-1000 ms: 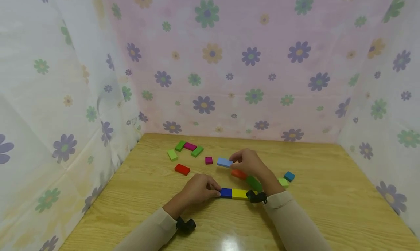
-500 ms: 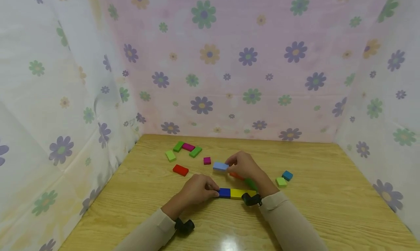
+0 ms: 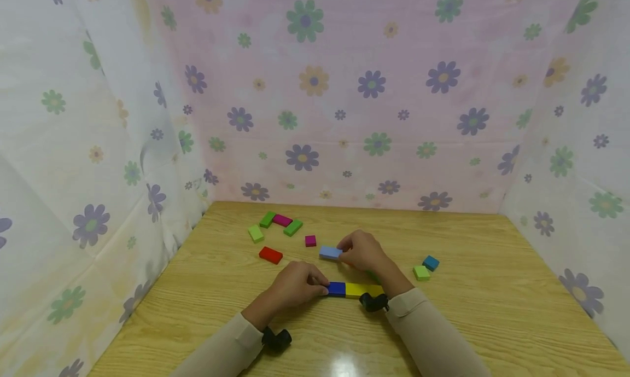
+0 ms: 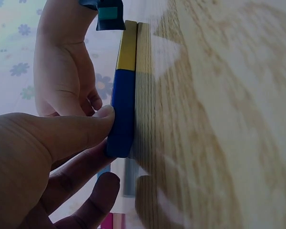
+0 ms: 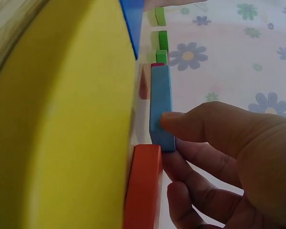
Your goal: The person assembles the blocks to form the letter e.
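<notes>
My right hand (image 3: 364, 251) pinches one end of a light blue block (image 3: 329, 253) between thumb and fingers, low at the left end of an orange-red block (image 5: 144, 186). My left hand (image 3: 295, 284) holds the free end of a dark blue block (image 3: 337, 289), thumb on its edge in the left wrist view. End to end with the dark blue block lies a yellow block (image 3: 361, 291), its right end behind the right wrist's camera. A green block (image 3: 374, 276) is mostly covered by the right wrist, and the right hand hides most of the orange-red block in the head view.
A red block (image 3: 270, 255) and a small magenta block (image 3: 310, 241) lie left of the light blue one. Farther back are several green blocks (image 3: 293, 227) and a magenta block (image 3: 283, 220). A teal block (image 3: 431, 262) and a lime block (image 3: 421, 273) lie right.
The right hand has lowered the light blue block toward the tabletop, bringing it slightly nearer the dark blue block. The left hand keeps its place. The head view has shifted slightly.
</notes>
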{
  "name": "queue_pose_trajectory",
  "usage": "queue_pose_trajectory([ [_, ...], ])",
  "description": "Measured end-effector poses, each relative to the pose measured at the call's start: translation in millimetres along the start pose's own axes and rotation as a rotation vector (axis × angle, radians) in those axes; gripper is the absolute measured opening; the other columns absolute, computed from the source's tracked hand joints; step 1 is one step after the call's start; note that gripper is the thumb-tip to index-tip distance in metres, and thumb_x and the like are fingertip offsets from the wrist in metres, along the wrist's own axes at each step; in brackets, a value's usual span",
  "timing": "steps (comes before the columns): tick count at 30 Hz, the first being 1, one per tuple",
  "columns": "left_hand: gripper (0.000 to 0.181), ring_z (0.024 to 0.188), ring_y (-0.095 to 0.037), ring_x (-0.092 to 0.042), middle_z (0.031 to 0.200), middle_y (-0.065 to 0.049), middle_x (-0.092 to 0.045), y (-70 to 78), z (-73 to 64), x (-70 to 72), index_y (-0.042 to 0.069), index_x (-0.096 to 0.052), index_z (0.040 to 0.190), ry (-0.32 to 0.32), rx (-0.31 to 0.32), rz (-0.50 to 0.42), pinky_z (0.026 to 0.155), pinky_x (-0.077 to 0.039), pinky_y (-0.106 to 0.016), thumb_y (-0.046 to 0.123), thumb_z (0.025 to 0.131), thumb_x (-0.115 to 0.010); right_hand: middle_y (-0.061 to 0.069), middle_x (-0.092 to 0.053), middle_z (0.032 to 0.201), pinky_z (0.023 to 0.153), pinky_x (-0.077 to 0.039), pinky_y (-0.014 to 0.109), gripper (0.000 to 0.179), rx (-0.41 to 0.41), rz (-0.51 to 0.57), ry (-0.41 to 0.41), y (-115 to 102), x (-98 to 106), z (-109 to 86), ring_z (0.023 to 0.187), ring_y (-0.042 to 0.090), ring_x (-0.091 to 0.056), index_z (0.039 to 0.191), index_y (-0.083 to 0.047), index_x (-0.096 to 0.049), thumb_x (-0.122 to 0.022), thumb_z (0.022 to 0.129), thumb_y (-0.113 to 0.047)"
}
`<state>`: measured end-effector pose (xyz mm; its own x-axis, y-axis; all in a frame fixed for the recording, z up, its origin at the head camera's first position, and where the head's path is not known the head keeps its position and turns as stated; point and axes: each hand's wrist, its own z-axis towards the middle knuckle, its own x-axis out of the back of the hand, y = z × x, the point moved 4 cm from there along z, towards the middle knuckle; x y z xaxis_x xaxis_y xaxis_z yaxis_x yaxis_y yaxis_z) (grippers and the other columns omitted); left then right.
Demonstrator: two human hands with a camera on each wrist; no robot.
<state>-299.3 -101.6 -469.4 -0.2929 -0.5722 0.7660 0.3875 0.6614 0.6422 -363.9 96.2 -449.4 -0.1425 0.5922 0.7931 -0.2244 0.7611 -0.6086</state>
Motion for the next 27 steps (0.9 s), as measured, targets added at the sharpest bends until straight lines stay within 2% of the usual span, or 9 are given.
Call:
queue_pose_trajectory([
  [12, 0.011, 0.075, -0.001, -0.061, 0.096, 0.020, -0.075, -1.9, -0.1, -0.3, 0.030, -0.084, 0.099, 0.009, -0.008, 0.017, 0.065, -0.050, -0.023, 0.028, 0.089, -0.083, -0.005, -0.074, 0.094, 0.074, -0.050, 0.034, 0.022, -0.042, -0.032, -0.008, 1.3, -6.2, 2.2, 0.082, 0.016, -0.060, 0.104, -0.018, -0.083, -0.085, 0.082, -0.021],
  [19, 0.011, 0.075, -0.001, -0.061, 0.096, 0.020, -0.075, -2.0, 0.1, -0.3, 0.030, -0.084, 0.100, 0.007, -0.007, 0.009, 0.065, -0.050, -0.024, 0.028, 0.089, -0.083, -0.003, -0.075, 0.098, 0.080, -0.056, 0.039, 0.025, -0.036, -0.034, -0.022, 1.4, -7.5, 0.9, 0.088, 0.015, -0.064, 0.107, -0.016, -0.082, -0.086, 0.082, -0.020],
  [27, 0.011, 0.078, 0.001, -0.062, 0.095, 0.019, -0.075, -0.9, -0.2, 0.3, 0.028, -0.084, 0.099, 0.011, -0.006, -0.007, 0.067, -0.051, -0.024, 0.028, 0.089, -0.084, -0.002, -0.074, 0.100, 0.081, -0.058, 0.037, 0.025, -0.037, 0.006, -0.037, 4.8, -6.9, 1.4, 0.091, 0.016, -0.065, 0.108, -0.016, -0.082, -0.085, 0.083, -0.017],
])
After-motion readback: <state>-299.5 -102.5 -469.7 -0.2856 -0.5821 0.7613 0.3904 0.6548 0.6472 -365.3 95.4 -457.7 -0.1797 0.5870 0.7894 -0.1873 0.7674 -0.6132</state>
